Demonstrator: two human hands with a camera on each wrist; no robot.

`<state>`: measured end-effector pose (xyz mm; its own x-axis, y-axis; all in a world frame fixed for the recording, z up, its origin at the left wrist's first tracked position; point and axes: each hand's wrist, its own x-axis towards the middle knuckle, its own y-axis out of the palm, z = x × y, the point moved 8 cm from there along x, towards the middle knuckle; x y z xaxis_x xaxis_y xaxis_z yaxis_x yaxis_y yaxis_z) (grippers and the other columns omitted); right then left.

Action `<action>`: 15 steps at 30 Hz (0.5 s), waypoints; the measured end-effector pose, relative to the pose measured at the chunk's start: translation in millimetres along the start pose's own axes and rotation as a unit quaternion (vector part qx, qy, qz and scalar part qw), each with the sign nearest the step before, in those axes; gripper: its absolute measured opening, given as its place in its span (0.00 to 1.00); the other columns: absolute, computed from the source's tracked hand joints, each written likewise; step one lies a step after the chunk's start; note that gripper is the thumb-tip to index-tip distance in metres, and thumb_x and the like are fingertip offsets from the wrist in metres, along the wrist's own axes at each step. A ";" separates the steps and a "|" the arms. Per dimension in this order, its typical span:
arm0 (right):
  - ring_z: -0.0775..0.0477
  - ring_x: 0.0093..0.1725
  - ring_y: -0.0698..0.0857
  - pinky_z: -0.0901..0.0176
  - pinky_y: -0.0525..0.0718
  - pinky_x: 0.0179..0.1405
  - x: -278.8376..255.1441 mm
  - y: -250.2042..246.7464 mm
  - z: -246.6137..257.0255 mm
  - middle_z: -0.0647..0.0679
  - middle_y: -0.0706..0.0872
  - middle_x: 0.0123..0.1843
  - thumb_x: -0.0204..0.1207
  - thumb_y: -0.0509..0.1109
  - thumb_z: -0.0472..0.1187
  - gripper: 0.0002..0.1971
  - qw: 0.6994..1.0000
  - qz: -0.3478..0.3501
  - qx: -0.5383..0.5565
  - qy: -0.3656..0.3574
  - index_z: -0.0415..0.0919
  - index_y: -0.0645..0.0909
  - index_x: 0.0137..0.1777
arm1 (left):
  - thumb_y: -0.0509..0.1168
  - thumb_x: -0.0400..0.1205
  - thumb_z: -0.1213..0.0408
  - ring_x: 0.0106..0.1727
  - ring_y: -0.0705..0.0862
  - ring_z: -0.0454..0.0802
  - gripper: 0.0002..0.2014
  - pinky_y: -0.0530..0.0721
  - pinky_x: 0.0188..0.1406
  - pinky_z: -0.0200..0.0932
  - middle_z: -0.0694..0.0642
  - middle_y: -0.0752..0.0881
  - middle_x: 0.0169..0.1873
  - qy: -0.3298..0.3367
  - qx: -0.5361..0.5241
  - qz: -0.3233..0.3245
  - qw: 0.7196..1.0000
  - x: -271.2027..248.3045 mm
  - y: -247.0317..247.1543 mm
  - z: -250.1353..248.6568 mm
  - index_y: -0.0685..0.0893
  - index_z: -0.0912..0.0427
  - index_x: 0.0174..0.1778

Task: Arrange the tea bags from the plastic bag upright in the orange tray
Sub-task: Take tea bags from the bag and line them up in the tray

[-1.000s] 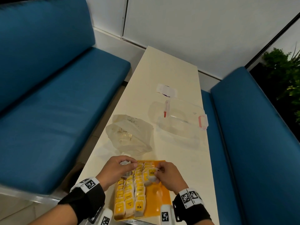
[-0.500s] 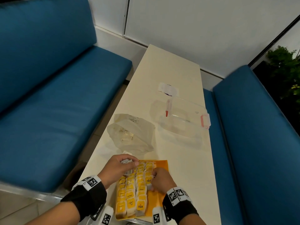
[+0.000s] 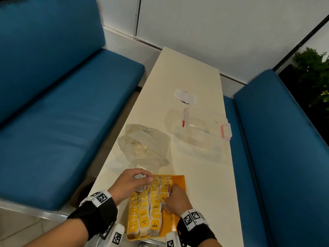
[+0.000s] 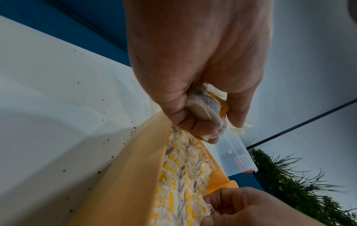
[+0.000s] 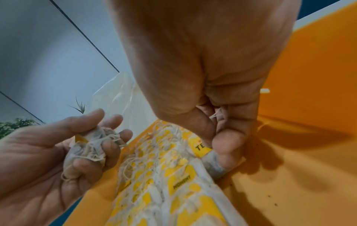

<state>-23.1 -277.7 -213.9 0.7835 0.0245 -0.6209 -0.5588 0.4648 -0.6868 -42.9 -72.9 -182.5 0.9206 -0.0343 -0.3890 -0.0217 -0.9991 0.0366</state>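
The orange tray [image 3: 178, 180] lies at the table's near edge, with rows of upright tea bags [image 3: 142, 211] filling its left part. My left hand [image 3: 142, 179] hovers over the tray's far left corner and grips a bunch of loose tea bags [image 4: 206, 110]. My right hand [image 3: 168, 198] is down in the tray beside the rightmost row, thumb and fingers pinching one tea bag [image 5: 201, 147] by its yellow tag. The crumpled plastic bag [image 3: 144, 145] lies just beyond the tray, with a few tea bags showing through it. The tray's right part [image 5: 289, 168] is bare orange floor.
A clear lidded container [image 3: 201, 129] with pink clips stands right of the plastic bag. A small white packet [image 3: 185, 96] lies farther back. Blue benches [image 3: 62, 122] flank the narrow cream table [image 3: 187, 68]. A plant [image 3: 313, 72] is at the far right.
My right hand has come toward me along the rightmost row, from the tray's far end to its middle, and sunk lower. The left hand has stayed with its bunch.
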 end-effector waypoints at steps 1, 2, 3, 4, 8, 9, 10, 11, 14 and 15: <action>0.44 0.55 0.88 0.62 0.84 0.37 0.5 0.7 0.0 0.45 0.86 0.59 0.72 0.73 0.41 0.16 1.000 -0.004 -0.004 -0.004 0.43 0.75 0.58 | 0.79 0.77 0.55 0.57 0.90 0.47 0.05 0.89 0.62 0.56 0.47 0.93 0.52 -0.001 -0.001 0.000 1.000 0.2 0.0 0.1 0.95 0.47 0.47; 0.44 0.56 0.88 0.59 0.86 0.44 0.4 1.4 0.5 0.45 0.86 0.59 0.73 0.73 0.43 0.17 1.000 -0.007 -0.005 -0.005 0.42 0.75 0.60 | 0.79 0.77 0.55 0.57 0.90 0.47 0.05 0.89 0.62 0.56 0.47 0.93 0.52 -0.002 -0.002 0.001 1.000 0.2 0.1 -0.1 0.95 0.47 0.47; 0.44 0.58 0.87 0.56 0.87 0.51 0.5 2.3 0.8 0.45 0.85 0.61 0.74 0.73 0.44 0.18 1.000 -0.011 -0.003 -0.009 0.41 0.76 0.62 | 0.79 0.77 0.55 0.57 0.90 0.47 0.05 0.89 0.62 0.56 0.47 0.93 0.52 -0.003 -0.003 0.002 1.000 0.0 0.3 -0.2 0.95 0.47 0.48; 0.44 0.60 0.86 0.55 0.86 0.56 -0.4 2.5 2.0 0.45 0.85 0.62 0.75 0.73 0.44 0.19 1.000 -0.016 0.000 -0.013 0.40 0.76 0.63 | 0.79 0.77 0.55 0.56 0.91 0.47 0.05 0.89 0.62 0.56 0.48 0.93 0.52 -0.003 -0.004 0.004 1.000 -0.4 0.7 -0.2 0.95 0.48 0.48; 0.45 0.63 0.85 0.59 0.83 0.58 0.3 1.8 0.2 0.46 0.84 0.64 0.78 0.71 0.45 0.18 0.999 -0.033 0.009 -0.010 0.40 0.75 0.65 | 0.79 0.77 0.54 0.57 0.90 0.47 0.06 0.90 0.60 0.56 0.47 0.93 0.52 -0.009 0.001 0.005 1.000 -1.6 1.0 -0.9 0.95 0.47 0.48; 0.45 0.63 0.85 0.60 0.83 0.56 0.5 1.3 -0.4 0.45 0.84 0.65 0.78 0.70 0.44 0.18 0.999 -0.037 0.012 -0.009 0.39 0.75 0.65 | 0.79 0.77 0.53 0.57 0.90 0.47 0.06 0.90 0.60 0.55 0.47 0.93 0.52 -0.011 0.003 0.006 1.000 -1.5 0.8 -0.9 0.95 0.47 0.48; 0.46 0.63 0.85 0.61 0.82 0.54 0.1 0.5 0.0 0.45 0.84 0.64 0.78 0.70 0.43 0.17 0.999 -0.039 0.015 -0.009 0.39 0.75 0.64 | 0.79 0.77 0.53 0.57 0.90 0.47 0.07 0.90 0.60 0.55 0.47 0.93 0.52 -0.013 0.004 0.008 1.000 -1.3 0.9 -0.9 0.95 0.47 0.48; 0.46 0.62 0.85 0.62 0.81 0.52 -0.9 -0.2 0.5 0.46 0.84 0.64 0.78 0.70 0.43 0.16 0.999 -0.042 0.017 -0.011 0.39 0.75 0.64 | 0.79 0.77 0.53 0.57 0.90 0.47 0.07 0.90 0.60 0.55 0.47 0.93 0.52 -0.014 0.004 0.009 1.000 -1.1 1.1 -1.2 0.95 0.47 0.49; 0.49 0.56 0.85 0.65 0.78 0.47 -2.6 -0.5 1.9 0.47 0.85 0.61 0.78 0.71 0.42 0.12 0.998 -0.046 0.029 -0.017 0.42 0.76 0.59 | 0.79 0.77 0.53 0.58 0.90 0.47 0.07 0.90 0.59 0.53 0.47 0.93 0.52 -0.020 -0.002 0.010 1.000 -0.9 1.5 -0.1 0.95 0.47 0.48; 0.50 0.54 0.85 0.65 0.79 0.45 -3.6 -0.4 2.6 0.47 0.86 0.60 0.78 0.71 0.41 0.11 0.998 -0.047 0.032 -0.017 0.43 0.76 0.57 | 0.78 0.77 0.52 0.58 0.90 0.48 0.08 0.91 0.57 0.51 0.47 0.93 0.52 -0.021 -0.003 0.011 1.000 -1.2 1.3 -0.4 0.95 0.48 0.49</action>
<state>-25.0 -275.7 -210.4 0.8407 0.0075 -0.5415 -0.4653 0.5217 -0.7151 -43.9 -74.2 -181.6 0.9026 -0.0565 -0.4267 -0.0388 -0.9980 0.0501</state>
